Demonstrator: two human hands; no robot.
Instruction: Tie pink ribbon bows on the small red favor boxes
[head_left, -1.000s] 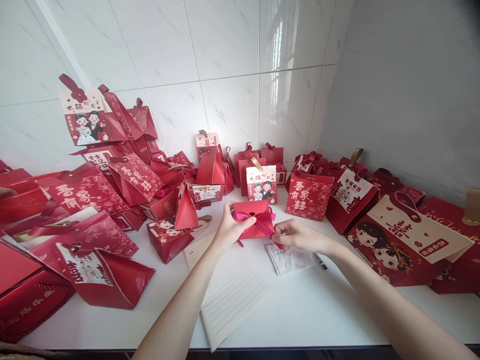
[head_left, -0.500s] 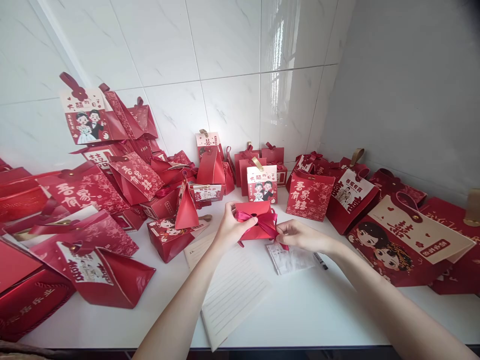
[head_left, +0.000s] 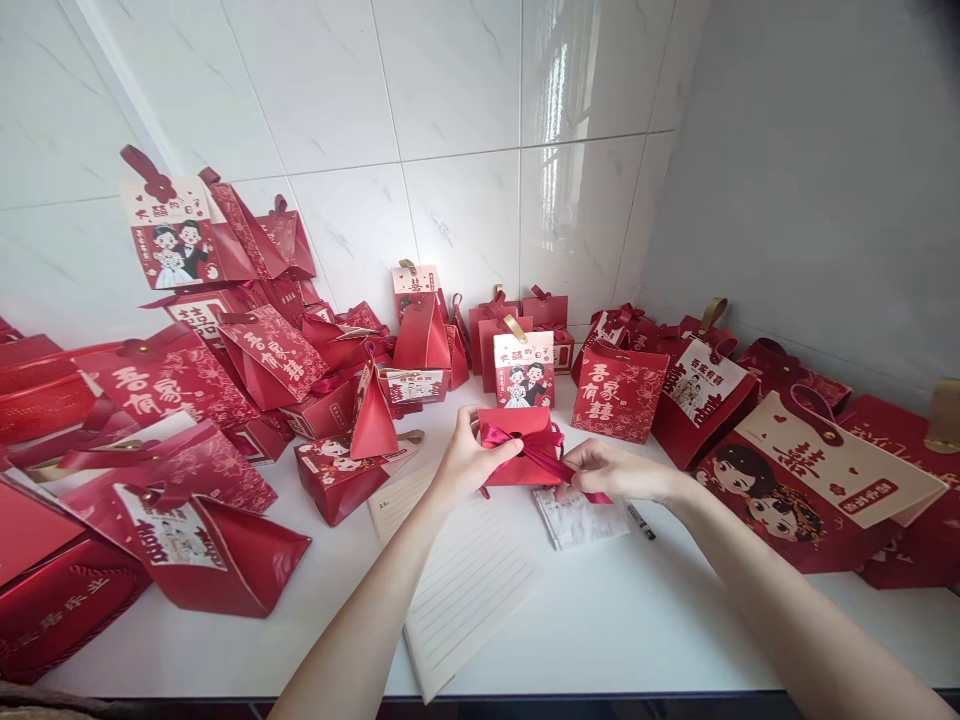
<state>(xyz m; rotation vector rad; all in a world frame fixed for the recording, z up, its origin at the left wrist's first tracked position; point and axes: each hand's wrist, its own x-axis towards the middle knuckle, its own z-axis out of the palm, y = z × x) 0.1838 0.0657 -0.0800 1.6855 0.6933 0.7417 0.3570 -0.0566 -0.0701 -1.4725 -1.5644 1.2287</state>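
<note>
A small red gift box [head_left: 523, 471] is held up over the table, with a dark red ribbon [head_left: 534, 441] tied in a bow across its front. My left hand [head_left: 474, 455] grips the box at its left side, the thumb pressing near the middle of the bow. Between the fingertips of my right hand [head_left: 600, 471] is the ribbon's loose tail, drawn out to the right of the box. Beneath my right hand lies a white, paper-like packet [head_left: 581, 520]. Lined paper [head_left: 472, 585] lies below my left wrist.
Red wedding favor boxes crowd both sides, including a tilted one [head_left: 247, 555] at left and a large one [head_left: 787, 490] at right. A standing box [head_left: 619, 392] is behind my right hand. A dark pen [head_left: 641, 522] lies by the packet. Tiled wall [head_left: 457, 90] rises behind.
My right hand has moved slightly right, drawing the ribbon tail further out. The box in my left hand has shifted a little to the right and tilted.
</note>
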